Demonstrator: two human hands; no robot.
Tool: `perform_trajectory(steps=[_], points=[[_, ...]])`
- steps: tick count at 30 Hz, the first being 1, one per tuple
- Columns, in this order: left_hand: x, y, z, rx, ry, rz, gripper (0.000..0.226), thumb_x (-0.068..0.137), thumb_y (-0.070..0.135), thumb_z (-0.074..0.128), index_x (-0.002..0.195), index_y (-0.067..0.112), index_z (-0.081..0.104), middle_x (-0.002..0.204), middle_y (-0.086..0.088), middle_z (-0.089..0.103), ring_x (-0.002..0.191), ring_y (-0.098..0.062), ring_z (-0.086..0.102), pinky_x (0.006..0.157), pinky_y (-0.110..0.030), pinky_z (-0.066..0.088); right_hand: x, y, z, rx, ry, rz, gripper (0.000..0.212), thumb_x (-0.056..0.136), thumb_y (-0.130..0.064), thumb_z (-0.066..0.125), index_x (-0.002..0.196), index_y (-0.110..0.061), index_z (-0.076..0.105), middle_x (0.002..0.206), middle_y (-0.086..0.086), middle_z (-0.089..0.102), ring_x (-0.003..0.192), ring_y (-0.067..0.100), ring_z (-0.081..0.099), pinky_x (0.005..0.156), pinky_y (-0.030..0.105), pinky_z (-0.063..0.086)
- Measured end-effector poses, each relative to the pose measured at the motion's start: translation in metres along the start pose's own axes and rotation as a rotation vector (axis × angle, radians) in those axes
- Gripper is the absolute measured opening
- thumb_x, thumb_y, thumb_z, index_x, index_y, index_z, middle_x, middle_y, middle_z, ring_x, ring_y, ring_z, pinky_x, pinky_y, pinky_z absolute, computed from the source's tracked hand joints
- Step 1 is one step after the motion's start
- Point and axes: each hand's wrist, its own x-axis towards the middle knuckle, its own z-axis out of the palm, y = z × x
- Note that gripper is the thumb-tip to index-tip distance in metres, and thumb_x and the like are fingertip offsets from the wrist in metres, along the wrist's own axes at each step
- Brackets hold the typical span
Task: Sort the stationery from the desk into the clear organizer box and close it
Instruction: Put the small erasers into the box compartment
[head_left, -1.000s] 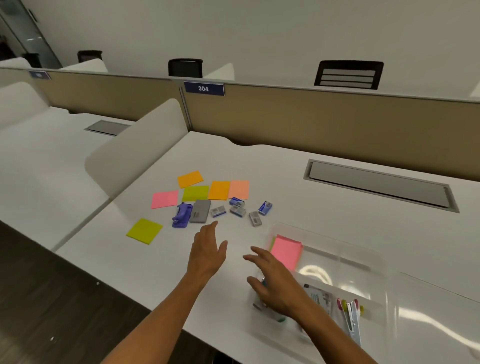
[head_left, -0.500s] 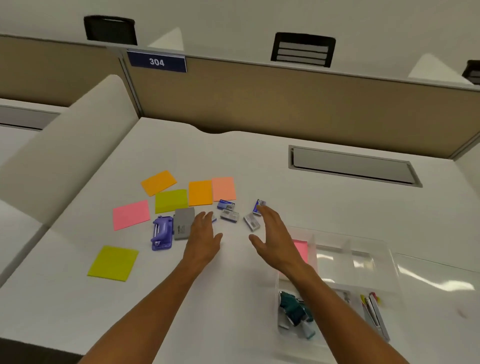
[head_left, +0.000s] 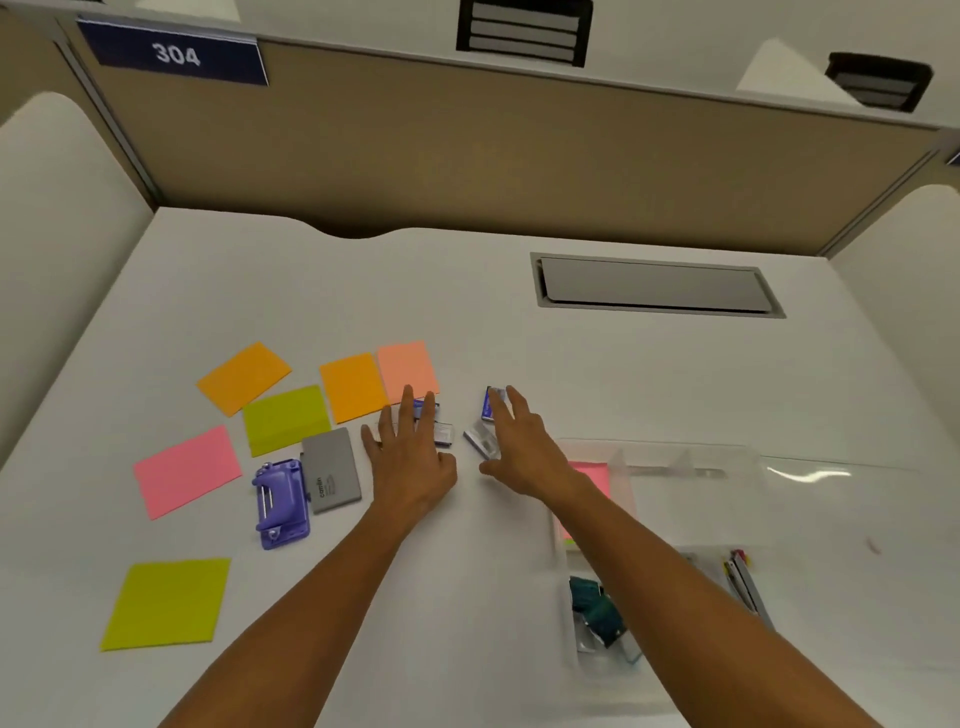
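Several small blue and grey staple boxes lie mid-desk. My left hand (head_left: 410, 457) reaches over some of them with straight spread fingers, one box (head_left: 444, 434) showing beside it. My right hand (head_left: 519, 447) is spread over two others: a blue box (head_left: 488, 402) at its fingertips and a grey box (head_left: 480, 441) under its thumb. Neither hand grips anything. The clear organizer box (head_left: 675, 457) sits at the right, holding a pink note pad (head_left: 592, 475), teal clips (head_left: 597, 613) and pens (head_left: 743, 577); my right forearm crosses it.
Coloured sticky notes are spread at the left: pink (head_left: 187, 470), yellow-green (head_left: 166, 603), green (head_left: 285, 418), orange (head_left: 244, 376). A purple hole punch (head_left: 280, 501) and grey case (head_left: 332, 470) lie beside them. A cable hatch (head_left: 654, 286) sits at the back; the tan partition (head_left: 467, 156) stands behind.
Both hands have moved forward from near the organizer and now cover the small boxes. The view has tilted down and closer to the desk.
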Motion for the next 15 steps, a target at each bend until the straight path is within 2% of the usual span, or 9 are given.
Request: perform_trajectory(steps=[2, 4, 7, 11, 15], points=[[0.005, -0.004, 0.005, 0.079, 0.016, 0.070, 0.081, 0.087, 0.052, 0.048, 0.153, 0.029, 0.007, 0.163, 0.001, -0.006, 0.147, -0.033, 0.004, 0.115, -0.056, 0.007, 0.014, -0.003, -0.003, -0.030, -0.026, 0.019, 0.115, 0.074, -0.041, 0.083, 0.155, -0.026, 0.002, 0.164, 0.002, -0.004, 0.141, 0.039, 0.026, 0.102, 0.049, 0.042], [0.007, -0.010, 0.009, 0.104, 0.044, 0.117, 0.076, 0.088, 0.059, 0.042, 0.152, 0.027, 0.017, 0.162, 0.000, 0.007, 0.144, -0.033, 0.013, 0.113, -0.054, 0.015, 0.026, -0.005, -0.006, -0.038, -0.061, 0.042, 0.120, 0.070, -0.046, 0.084, 0.155, -0.027, 0.002, 0.164, 0.001, -0.003, 0.141, 0.039, 0.022, 0.103, 0.051, 0.042], [0.008, -0.019, 0.013, 0.057, 0.102, 0.153, 0.068, 0.087, 0.061, 0.043, 0.145, 0.027, 0.034, 0.150, -0.003, 0.032, 0.128, -0.032, 0.030, 0.099, -0.048, 0.029, 0.035, -0.005, -0.008, -0.052, -0.118, 0.055, 0.122, 0.066, -0.051, 0.084, 0.155, -0.025, 0.005, 0.161, 0.003, 0.006, 0.138, 0.040, 0.022, 0.100, 0.050, 0.043], [0.002, -0.023, 0.016, 0.006, 0.220, 0.186, 0.062, 0.084, 0.062, 0.050, 0.133, 0.023, 0.047, 0.120, -0.004, 0.048, 0.101, -0.027, 0.044, 0.079, -0.039, 0.038, 0.036, -0.006, -0.004, -0.067, -0.101, 0.013, 0.089, 0.070, -0.045, 0.083, 0.140, -0.018, 0.037, 0.142, 0.009, 0.025, 0.121, 0.038, 0.036, 0.089, 0.043, 0.047], [-0.003, -0.023, 0.016, 0.014, 0.264, 0.161, 0.063, 0.082, 0.064, 0.052, 0.126, 0.019, 0.051, 0.108, -0.006, 0.051, 0.091, -0.024, 0.045, 0.073, -0.036, 0.039, 0.032, -0.007, -0.003, -0.003, -0.091, 0.038, 0.066, 0.075, -0.036, 0.081, 0.128, -0.014, 0.046, 0.135, 0.012, 0.027, 0.107, 0.037, 0.049, 0.090, 0.044, 0.050]])
